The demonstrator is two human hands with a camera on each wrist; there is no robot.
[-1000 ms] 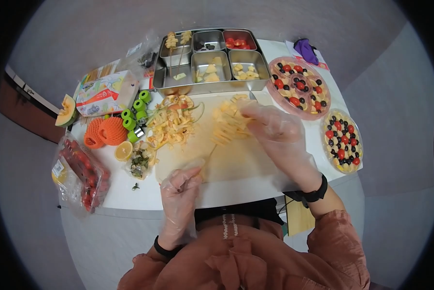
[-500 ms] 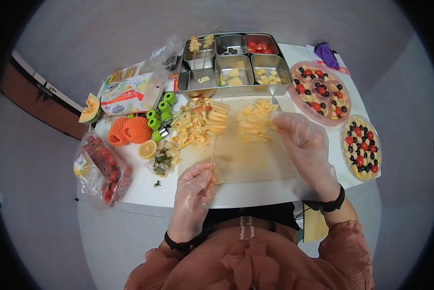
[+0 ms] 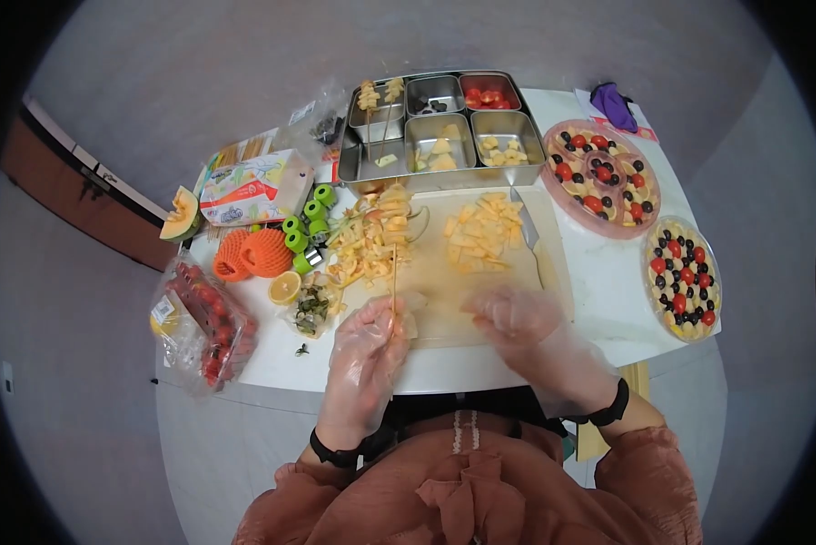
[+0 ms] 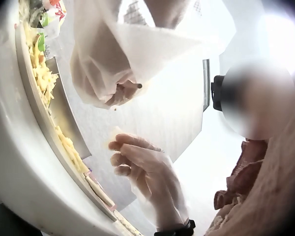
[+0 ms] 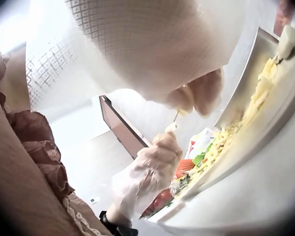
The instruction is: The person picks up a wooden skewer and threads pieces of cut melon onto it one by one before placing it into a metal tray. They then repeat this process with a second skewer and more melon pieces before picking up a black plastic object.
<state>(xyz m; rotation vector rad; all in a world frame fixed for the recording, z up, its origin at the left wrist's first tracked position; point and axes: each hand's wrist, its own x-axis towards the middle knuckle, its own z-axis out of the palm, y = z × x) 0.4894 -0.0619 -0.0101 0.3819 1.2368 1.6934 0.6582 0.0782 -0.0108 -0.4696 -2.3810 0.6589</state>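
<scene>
Both hands wear clear plastic gloves. In the head view the left hand [image 3: 362, 363] grips a thin wooden skewer [image 3: 393, 277] that points away from the body, over the near left of the cutting board [image 3: 437, 318]. To its right, above the board's near edge, is the right hand [image 3: 539, 341], its fingertips drawn together. The right wrist view shows the right hand [image 5: 162, 54] pinching a small pale yellow fruit piece [image 5: 183, 113], close to the skewer's tip [image 5: 176, 117]. Yellow fruit strips [image 3: 485, 232] lie farther back on the board.
A knife [image 3: 529, 238] lies right of the strips; peelings [image 3: 367, 245] are heaped left. Behind stands a metal tray [image 3: 358, 173] with fruit compartments. Two fruit platters [image 3: 601, 218] [image 3: 682, 318] are at right; green cutters [image 3: 296, 241], a lemon half [image 3: 285, 288] and bagged red fruit [image 3: 217, 327] at left.
The right hand has come from the fruit strips toward the body and leftward, nearer the left hand. The left hand keeps its grip on the skewer, now held more upright in view. The head view has shifted.
</scene>
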